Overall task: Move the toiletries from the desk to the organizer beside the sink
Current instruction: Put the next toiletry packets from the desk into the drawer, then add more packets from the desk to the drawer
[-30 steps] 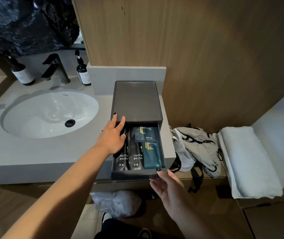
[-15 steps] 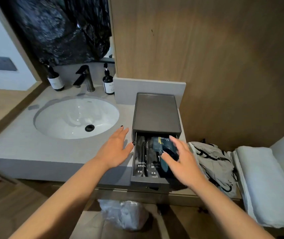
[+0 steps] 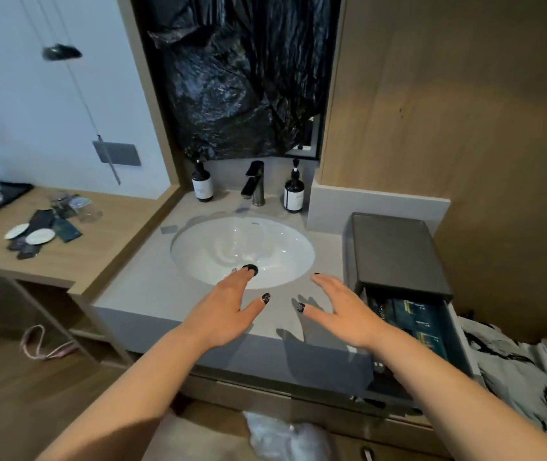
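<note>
Bare counter (image 3: 152, 287) toward desk (image 3: 76, 257) (bottles (image 3: 202, 186) well behind sink (image 3: 242, 251))

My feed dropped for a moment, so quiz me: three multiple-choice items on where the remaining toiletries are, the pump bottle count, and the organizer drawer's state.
1. Where do the loose toiletries lie?
A. in the sink
B. on the wooden desk
C. on the floor

2. How many pump bottles flank the faucet?
A. one
B. two
C. four

3. The organizer drawer is:
A. pulled open
B. shut
C. removed

Answers:
1 B, packets sit on the desk to the left.
2 B, one bottle on each side.
3 A, packets show inside it; left hand and right hand are empty.
</note>
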The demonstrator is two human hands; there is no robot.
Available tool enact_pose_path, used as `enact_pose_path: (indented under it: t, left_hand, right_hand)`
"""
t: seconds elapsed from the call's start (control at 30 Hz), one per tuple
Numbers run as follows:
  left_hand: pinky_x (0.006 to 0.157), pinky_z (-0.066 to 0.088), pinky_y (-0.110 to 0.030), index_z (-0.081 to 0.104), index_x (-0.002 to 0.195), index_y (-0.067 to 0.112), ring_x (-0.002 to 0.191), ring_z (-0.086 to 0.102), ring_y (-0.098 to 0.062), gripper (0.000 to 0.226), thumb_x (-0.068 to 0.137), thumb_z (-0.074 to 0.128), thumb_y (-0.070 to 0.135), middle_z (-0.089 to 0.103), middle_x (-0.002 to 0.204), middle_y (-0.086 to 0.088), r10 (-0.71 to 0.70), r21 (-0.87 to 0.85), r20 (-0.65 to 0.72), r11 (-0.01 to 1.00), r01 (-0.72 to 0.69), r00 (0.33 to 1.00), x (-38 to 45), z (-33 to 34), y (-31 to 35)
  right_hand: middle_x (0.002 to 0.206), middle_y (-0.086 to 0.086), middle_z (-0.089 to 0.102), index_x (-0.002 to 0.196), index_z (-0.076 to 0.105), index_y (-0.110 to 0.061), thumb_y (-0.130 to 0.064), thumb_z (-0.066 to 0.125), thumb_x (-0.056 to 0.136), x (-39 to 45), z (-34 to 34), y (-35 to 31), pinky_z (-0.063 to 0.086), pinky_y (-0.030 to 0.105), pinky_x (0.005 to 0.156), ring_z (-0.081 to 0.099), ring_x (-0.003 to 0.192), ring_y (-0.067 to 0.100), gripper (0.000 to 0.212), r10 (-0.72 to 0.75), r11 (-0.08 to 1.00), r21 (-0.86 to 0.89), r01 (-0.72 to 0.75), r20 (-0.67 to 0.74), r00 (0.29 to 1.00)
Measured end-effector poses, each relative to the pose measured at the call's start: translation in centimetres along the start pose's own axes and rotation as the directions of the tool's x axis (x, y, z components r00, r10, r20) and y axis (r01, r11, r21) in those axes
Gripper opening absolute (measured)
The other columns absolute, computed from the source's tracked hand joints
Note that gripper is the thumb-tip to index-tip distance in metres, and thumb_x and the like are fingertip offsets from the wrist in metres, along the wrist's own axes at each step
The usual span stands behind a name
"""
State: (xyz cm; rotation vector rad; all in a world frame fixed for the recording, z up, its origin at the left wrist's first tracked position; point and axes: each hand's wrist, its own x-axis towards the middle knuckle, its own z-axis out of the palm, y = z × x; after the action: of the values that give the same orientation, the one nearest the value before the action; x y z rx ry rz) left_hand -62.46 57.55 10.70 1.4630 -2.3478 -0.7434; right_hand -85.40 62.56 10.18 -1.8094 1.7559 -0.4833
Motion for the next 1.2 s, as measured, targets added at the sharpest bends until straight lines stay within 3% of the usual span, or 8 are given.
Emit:
enact_pose_path:
  t: [0.37,0.6,0.73,1.0,1.2]
  left_hand:
    - [0.116,0.013,-0.027,0.018,0.152,0.022,0.146,0.017,-0.013,0.069,0.095,0.042,0.054,0.018,0.160,0.003,-0.113,0.009,-0.053,0.993,0.114,0.992,-4.8,-7.9,-11.6]
    - [0.116,0.018,-0.031,0.021,0.151,0.023,0.145,0.021,-0.013,0.066,0.096,0.043,0.050,0.022,0.158,0.005,-0.212,-0.026,-0.131,0.977,0.211,0.968,-6.0,-12.0,-16.4]
    - [0.118,0.022,-0.036,0.023,0.151,0.021,0.143,0.025,-0.015,0.064,0.097,0.041,0.049,0.025,0.158,0.002,-0.281,-0.067,-0.144,0.960,0.273,0.949,-4.9,-13.4,-19.1]
    - [0.117,0.017,-0.039,0.022,0.151,0.026,0.147,0.014,-0.018,0.061,0.097,0.045,0.042,0.006,0.162,0.003,-0.445,-0.150,-0.207,0.895,0.421,0.871,0.0,-16.8,-24.4]
    - [0.116,0.021,-0.039,0.025,0.150,0.025,0.145,0.021,-0.019,0.059,0.097,0.045,0.042,0.011,0.161,0.003,-0.496,-0.161,-0.231,0.868,0.470,0.837,3.2,-19.5,-28.5]
  right_hand:
    - [0.155,-0.003,0.026,0.149,0.028,-0.020,-0.048,0.053,0.091,6.8,6.2,-11.6,0.020,0.023,0.110,0.027,0.141,0.014,0.069,-0.120,0.987,-0.108,0.117,-0.018,0.993]
    - [0.157,-0.004,0.022,0.149,0.026,-0.021,-0.052,0.051,0.090,11.6,9.5,-16.9,0.025,0.034,0.116,0.025,0.142,0.015,0.071,-0.170,0.979,-0.099,0.178,0.079,0.982]
    - [0.156,-0.005,0.022,0.149,0.027,-0.020,-0.051,0.049,0.092,15.2,11.2,-18.9,0.021,0.029,0.115,0.022,0.143,0.013,0.068,-0.207,0.972,-0.088,0.217,0.112,0.972]
    - [0.152,-0.003,0.030,0.144,0.037,-0.016,-0.039,0.040,0.099,24.8,13.3,-22.6,0.019,0.020,0.107,0.028,0.139,0.012,0.050,-0.259,0.965,-0.002,0.262,0.150,0.954]
    - [0.150,-0.001,0.033,0.141,0.041,-0.016,-0.039,0.041,0.098,31.5,14.7,-26.0,0.025,0.025,0.106,0.032,0.137,0.013,0.048,-0.308,0.951,0.032,0.308,0.195,0.931]
